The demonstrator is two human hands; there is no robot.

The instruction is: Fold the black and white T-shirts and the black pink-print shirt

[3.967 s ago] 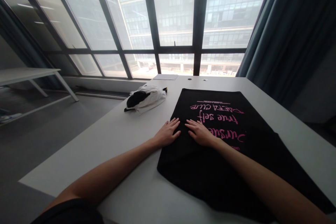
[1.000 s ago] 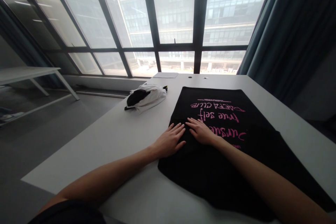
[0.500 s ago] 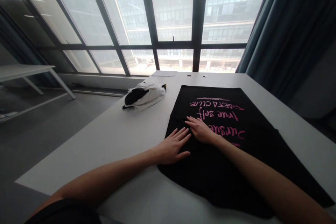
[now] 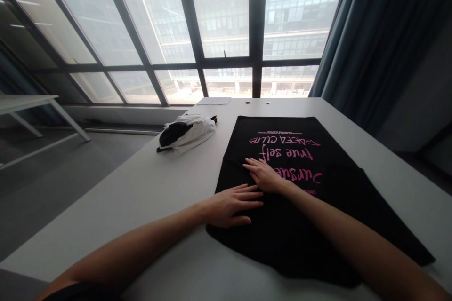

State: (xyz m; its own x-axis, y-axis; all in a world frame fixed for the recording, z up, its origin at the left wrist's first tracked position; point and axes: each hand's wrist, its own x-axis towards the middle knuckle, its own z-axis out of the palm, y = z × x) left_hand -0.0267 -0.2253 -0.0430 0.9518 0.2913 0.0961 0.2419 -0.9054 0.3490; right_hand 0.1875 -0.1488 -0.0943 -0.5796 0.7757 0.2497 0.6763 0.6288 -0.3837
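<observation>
A black T-shirt [image 4: 300, 235] with pink lettering, upside down from my side, lies spread on the white table [image 4: 141, 193]. On its left edge rests my left hand [image 4: 231, 206], palm down with fingers stretched out towards the right. Just beyond it, my right hand [image 4: 264, 175] lies flat on the shirt, covering part of the lettering. Both hands are open and hold nothing. The two hands are close together, with the left fingertips just below the right palm.
A crumpled white and black cloth item [image 4: 189, 132] lies on the table's left side. At the far edge are a pale flat sheet [image 4: 213, 101] and a dark round spot [image 4: 247, 102]. Another white table [image 4: 28, 101] stands at left. Windows and a blue curtain [image 4: 367, 47] border the far side.
My left hand has slid a little towards me and turned so its fingers point more to the right. The right hand stays at about the same place on the shirt. The view has shifted slightly.
</observation>
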